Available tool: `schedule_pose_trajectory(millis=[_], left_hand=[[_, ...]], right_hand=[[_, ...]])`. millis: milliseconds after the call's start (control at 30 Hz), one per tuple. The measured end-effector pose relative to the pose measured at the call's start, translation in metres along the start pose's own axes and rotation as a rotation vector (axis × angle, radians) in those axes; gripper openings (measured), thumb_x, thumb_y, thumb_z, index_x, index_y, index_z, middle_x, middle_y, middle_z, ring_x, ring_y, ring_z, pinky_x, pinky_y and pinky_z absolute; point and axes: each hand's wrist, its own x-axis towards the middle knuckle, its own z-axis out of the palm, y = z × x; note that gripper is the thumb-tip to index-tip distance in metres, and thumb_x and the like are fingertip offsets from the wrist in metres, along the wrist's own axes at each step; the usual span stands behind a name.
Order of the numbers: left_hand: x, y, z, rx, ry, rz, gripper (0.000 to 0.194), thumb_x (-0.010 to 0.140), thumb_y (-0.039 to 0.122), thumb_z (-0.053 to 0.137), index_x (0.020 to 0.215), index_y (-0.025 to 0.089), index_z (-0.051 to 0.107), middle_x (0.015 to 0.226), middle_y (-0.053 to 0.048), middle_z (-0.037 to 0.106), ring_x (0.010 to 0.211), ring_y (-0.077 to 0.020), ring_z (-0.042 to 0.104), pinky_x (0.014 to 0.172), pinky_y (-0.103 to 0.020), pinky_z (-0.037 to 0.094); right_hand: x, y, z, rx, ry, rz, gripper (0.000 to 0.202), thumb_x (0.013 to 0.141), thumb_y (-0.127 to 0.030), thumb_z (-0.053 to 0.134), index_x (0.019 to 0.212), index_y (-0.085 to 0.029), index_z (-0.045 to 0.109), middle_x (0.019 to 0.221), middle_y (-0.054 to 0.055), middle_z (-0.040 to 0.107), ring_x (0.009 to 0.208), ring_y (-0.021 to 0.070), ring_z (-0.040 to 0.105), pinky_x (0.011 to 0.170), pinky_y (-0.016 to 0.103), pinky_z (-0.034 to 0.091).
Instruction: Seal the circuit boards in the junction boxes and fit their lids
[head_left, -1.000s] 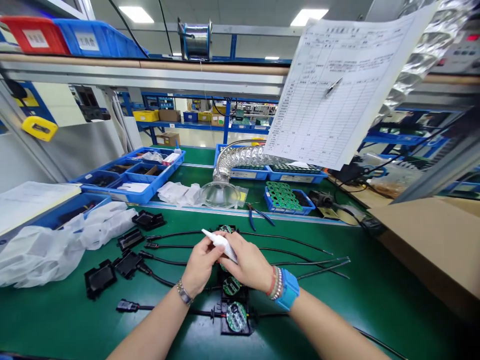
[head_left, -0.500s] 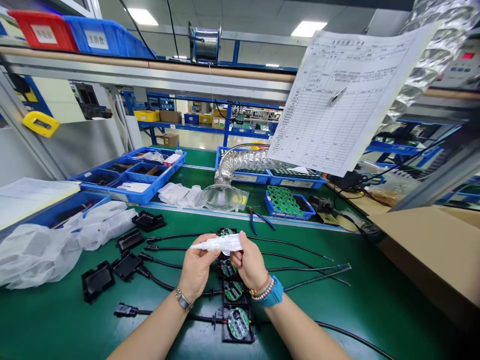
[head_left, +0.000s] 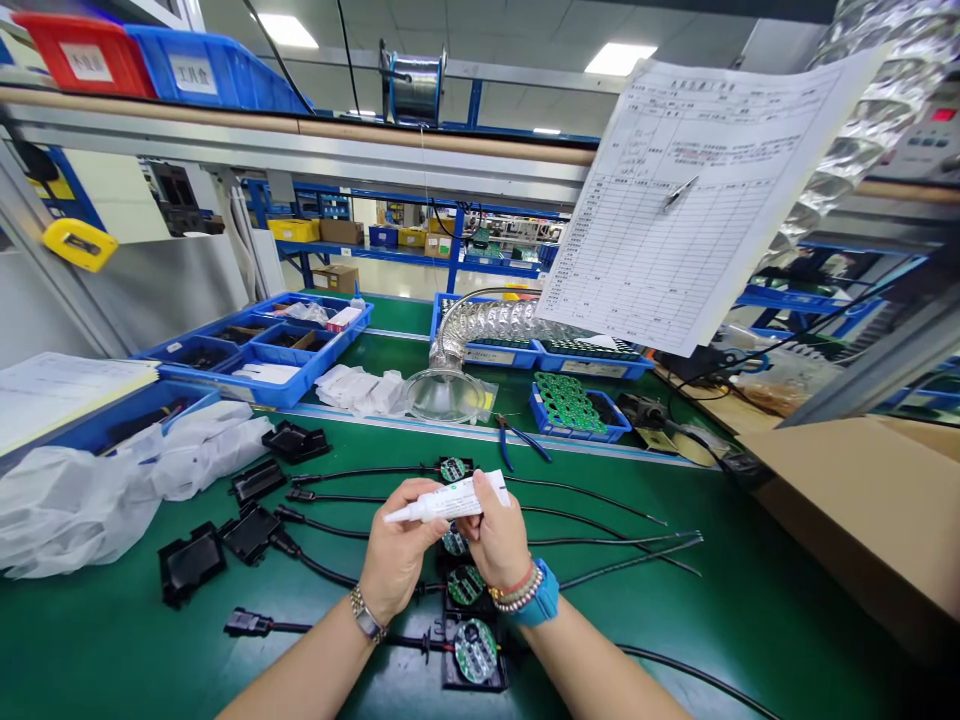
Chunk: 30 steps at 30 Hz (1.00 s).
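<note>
A white glue-like tube (head_left: 450, 500) with a pointed nozzle aimed left is held in both hands above the bench. My left hand (head_left: 399, 548) is closed around its nozzle end, fingers behind it. My right hand (head_left: 497, 533) grips the flat tail end, thumb on top. Below the hands, a column of black housings (head_left: 475, 678) holds round green circuit boards (head_left: 475, 650), partly hidden by my hands. Black cables (head_left: 330, 571) run out from the housings to both sides. Loose black covers (head_left: 193, 563) lie to the left.
Blue-handled pliers (head_left: 517, 442) lie beyond the hands, near a fume funnel (head_left: 445, 395) and a blue tray of green boards (head_left: 574, 405). White bags (head_left: 75, 510) and a divided blue bin (head_left: 300, 370) are left. A cardboard box (head_left: 862, 500) stands right. Paper sheets (head_left: 697, 210) hang above.
The right hand has slid along the tube toward the nozzle, so more of the tail end shows. The tube tilts up slightly more at its tail. Both hands still hold it.
</note>
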Motion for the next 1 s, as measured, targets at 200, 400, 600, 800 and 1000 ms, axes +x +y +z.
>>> schedule_pose_trajectory(millis=[200,400,600,800,1000], left_hand=[[-0.001,-0.001,0.001,0.004,0.007,-0.012,0.029,0.059,0.021,0.078,0.084,0.016,0.066,0.090,-0.003,0.058,0.081,-0.0149,0.054,0.073,-0.025,0.045],[-0.005,0.001,0.008,-0.012,-0.034,-0.034,0.028,0.057,0.021,0.078,0.081,0.017,0.065,0.088,-0.002,0.055,0.076,-0.0135,0.055,0.067,-0.024,0.047],[-0.008,-0.002,0.007,0.030,-0.060,-0.014,0.027,0.058,0.022,0.078,0.080,0.016,0.064,0.092,-0.003,0.052,0.075,-0.0143,0.056,0.063,-0.025,0.049],[-0.008,-0.002,0.009,-0.017,-0.074,-0.087,0.029,0.060,0.023,0.077,0.084,0.016,0.061,0.084,-0.001,0.053,0.054,-0.0093,0.054,0.046,-0.023,0.048],[-0.009,-0.003,0.009,-0.019,-0.062,-0.081,0.029,0.058,0.024,0.078,0.081,0.016,0.063,0.093,-0.002,0.052,0.057,-0.0087,0.055,0.051,-0.023,0.049]], right_hand=[[0.002,0.004,-0.008,-0.061,0.079,-0.054,0.033,0.069,-0.045,0.066,0.058,-0.019,0.049,0.052,-0.003,0.048,0.045,0.0096,0.040,0.043,0.023,0.032],[-0.012,0.001,0.008,0.210,0.074,0.099,0.043,0.071,-0.054,0.060,0.053,-0.020,0.040,0.041,-0.007,0.038,0.036,0.0065,0.030,0.035,0.020,0.021],[-0.014,0.006,0.009,0.166,0.118,0.117,0.043,0.064,-0.050,0.069,0.055,-0.019,0.040,0.040,-0.008,0.037,0.035,0.0055,0.028,0.034,0.018,0.017],[-0.019,0.011,0.007,0.203,0.081,0.187,0.047,0.072,-0.053,0.061,0.050,-0.019,0.037,0.037,-0.008,0.034,0.034,0.0049,0.028,0.034,0.018,0.019],[-0.024,0.011,0.009,0.258,0.072,0.243,0.048,0.071,-0.054,0.062,0.051,-0.018,0.038,0.037,-0.009,0.033,0.033,0.0039,0.027,0.034,0.017,0.018]])
